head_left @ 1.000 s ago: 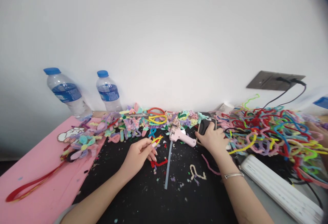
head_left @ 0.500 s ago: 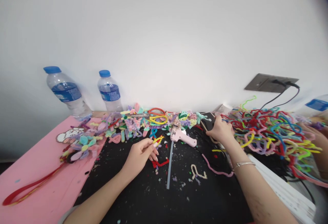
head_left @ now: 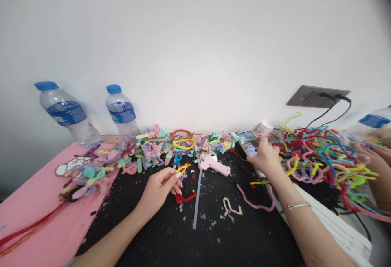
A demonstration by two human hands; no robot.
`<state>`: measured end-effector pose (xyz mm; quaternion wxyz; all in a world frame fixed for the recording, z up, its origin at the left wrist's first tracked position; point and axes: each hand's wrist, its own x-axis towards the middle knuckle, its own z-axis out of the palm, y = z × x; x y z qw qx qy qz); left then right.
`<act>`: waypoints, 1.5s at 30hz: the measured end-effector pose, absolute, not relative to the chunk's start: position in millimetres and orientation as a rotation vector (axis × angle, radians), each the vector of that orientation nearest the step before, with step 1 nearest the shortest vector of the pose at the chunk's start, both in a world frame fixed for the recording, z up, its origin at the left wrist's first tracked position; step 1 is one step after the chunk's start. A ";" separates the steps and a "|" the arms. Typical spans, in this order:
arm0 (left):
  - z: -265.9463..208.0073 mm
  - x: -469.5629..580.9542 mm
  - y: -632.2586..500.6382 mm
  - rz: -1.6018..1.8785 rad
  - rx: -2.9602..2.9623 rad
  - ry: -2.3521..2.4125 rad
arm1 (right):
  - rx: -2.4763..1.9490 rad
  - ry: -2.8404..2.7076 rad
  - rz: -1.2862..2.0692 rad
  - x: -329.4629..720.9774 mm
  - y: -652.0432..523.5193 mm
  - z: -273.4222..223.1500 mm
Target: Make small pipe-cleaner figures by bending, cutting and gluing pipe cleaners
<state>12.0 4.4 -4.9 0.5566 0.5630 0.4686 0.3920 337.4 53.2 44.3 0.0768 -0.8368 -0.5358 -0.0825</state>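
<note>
My left hand [head_left: 165, 182] pinches a small bent piece of yellow pipe cleaner [head_left: 182, 169] with a bit of red at its tip. Under those fingers lies a red pipe cleaner piece [head_left: 187, 197] on the black mat [head_left: 244, 238]. My right hand [head_left: 265, 156] is closed round the right edge of a phone [head_left: 246, 144], whose screen is lit. Between my hands rests a pink hot glue gun [head_left: 215, 164], with a long translucent glue stick [head_left: 197, 201] sticking out toward me. A cream pipe cleaner [head_left: 231, 208] and a pink one [head_left: 256, 206] lie nearer my right forearm.
Small fuzzy shapes [head_left: 152, 151] and scissors [head_left: 183, 143] line the wall. Two water bottles [head_left: 120, 110] stand at left beside a pink board [head_left: 36, 201]. A tangled pipe cleaner heap [head_left: 320, 157] spreads rightward, where another person's hand [head_left: 371, 157] reaches in. Cords hang from a socket [head_left: 317, 96].
The phone's screen has gone from dark to lit under my right hand. My view has shifted slightly, so most things sit further left. My left hand keeps its pinch.
</note>
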 end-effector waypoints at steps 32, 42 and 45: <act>-6.0 12.5 6.0 0.900 1.321 1.131 | -2.130 -1.592 -0.186 332.8 85.5 -0.1; -4.1 14.3 1.7 0.848 1.448 1.058 | -1.537 -1.800 -0.087 284.1 46.3 30.0; -2.6 15.5 -1.6 0.804 1.492 0.997 | -1.306 -2.182 0.370 239.4 19.3 33.2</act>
